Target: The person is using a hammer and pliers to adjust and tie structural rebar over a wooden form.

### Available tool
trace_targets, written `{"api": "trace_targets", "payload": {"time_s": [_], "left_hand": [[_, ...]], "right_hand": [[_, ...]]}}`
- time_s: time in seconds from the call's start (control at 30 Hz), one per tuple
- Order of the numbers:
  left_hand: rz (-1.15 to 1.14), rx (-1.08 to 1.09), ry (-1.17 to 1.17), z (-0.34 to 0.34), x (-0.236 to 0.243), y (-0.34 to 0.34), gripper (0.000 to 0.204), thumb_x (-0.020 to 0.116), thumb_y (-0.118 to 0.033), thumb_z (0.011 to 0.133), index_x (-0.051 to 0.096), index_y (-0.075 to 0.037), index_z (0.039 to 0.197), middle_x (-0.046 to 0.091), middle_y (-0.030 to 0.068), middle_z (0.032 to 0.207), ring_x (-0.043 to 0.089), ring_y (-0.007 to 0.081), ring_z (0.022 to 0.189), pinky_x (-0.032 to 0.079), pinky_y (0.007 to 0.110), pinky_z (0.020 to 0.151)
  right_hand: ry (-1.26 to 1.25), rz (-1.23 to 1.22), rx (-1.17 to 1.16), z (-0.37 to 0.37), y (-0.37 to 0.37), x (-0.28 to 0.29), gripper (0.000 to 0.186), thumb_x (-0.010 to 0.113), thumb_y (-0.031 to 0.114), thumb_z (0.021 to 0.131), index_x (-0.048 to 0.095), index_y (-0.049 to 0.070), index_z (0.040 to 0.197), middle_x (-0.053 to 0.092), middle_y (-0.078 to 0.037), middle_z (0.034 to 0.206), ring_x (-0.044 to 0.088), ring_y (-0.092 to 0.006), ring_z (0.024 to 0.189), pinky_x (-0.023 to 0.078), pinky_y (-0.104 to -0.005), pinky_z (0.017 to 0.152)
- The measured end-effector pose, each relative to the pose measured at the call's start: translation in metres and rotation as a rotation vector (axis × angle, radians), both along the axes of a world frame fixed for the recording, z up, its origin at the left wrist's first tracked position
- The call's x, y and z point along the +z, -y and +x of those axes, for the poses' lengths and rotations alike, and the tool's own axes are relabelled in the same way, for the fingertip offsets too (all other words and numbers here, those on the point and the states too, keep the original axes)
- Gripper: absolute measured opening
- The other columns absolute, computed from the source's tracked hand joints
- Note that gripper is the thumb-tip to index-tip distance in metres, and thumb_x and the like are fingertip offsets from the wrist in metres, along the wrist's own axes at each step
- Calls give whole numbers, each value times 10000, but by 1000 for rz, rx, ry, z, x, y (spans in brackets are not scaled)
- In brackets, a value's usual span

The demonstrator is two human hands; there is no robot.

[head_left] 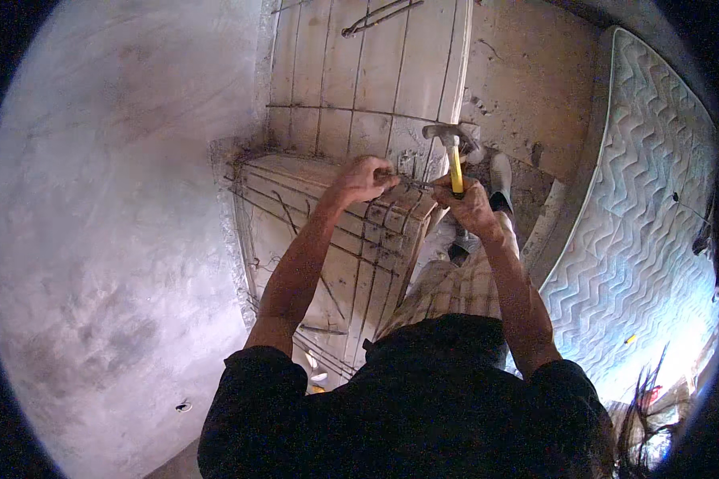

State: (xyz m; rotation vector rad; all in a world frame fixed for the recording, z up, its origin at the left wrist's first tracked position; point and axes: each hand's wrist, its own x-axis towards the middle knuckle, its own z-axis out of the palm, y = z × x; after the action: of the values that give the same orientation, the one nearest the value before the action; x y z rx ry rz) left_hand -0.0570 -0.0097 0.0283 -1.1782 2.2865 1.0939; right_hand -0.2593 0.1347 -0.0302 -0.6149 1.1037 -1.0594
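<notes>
My left hand (365, 177) is pinching something small against the top edge of the wooden frame (351, 231), grip clenched, but the thing itself is hidden under my fingers, so I cannot tell what it is. A thin dark bit is poking out toward my right hand (469, 206); it is too small to make out. That hand's grip is closing around the yellow handle of the hammer (454, 156), near the handle's lower end. The metal head is sitting up top, just above the frame's edge, and whether it is touching the wood I cannot tell.

My own dark shirt is blocking the lower part of the frame and most of my legs; only plaid shorts (447, 291) and one shoe (499, 180) are showing. The fisheye rim is cutting off the corners in black.

The frame is made of pale wooden slats, with thin dark wires or rods crossing them in a grid. A second slatted panel (359, 72) is lying beyond it. Both are resting against a rough, mottled grey concrete wall (112, 239). On my right a quilted mattress (647, 199) with a zigzag stitch pattern is standing near bare, dusty ground.
</notes>
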Motion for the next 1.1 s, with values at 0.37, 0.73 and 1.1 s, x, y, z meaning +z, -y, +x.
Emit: {"api": "trace_targets", "payload": {"time_s": [0.37,0.73,1.1], "left_hand": [[-220,-26,34,12,-14,0,288,616,-278,767,631,-2,847,622,186,777,610,317,732,463,386,677],[-6,-19,118,-1,0,-1,318,598,-315,799,626,-5,867,624,180,825,598,330,776,460,388,697],[-80,-114,-113,-33,-14,-26,156,596,-92,726,642,-58,871,614,174,798,601,336,756,463,413,665]], "right_hand": [[-66,117,-58,11,6,6,256,587,220,829,604,-30,774,611,-60,626,561,-102,565,453,-259,535],[-299,0,-9,16,6,-11,199,609,185,810,604,-14,798,601,-29,646,539,-86,563,449,-241,534],[-296,245,-91,18,2,2,280,628,275,785,644,13,884,640,-124,692,634,-191,613,488,-304,584]]}}
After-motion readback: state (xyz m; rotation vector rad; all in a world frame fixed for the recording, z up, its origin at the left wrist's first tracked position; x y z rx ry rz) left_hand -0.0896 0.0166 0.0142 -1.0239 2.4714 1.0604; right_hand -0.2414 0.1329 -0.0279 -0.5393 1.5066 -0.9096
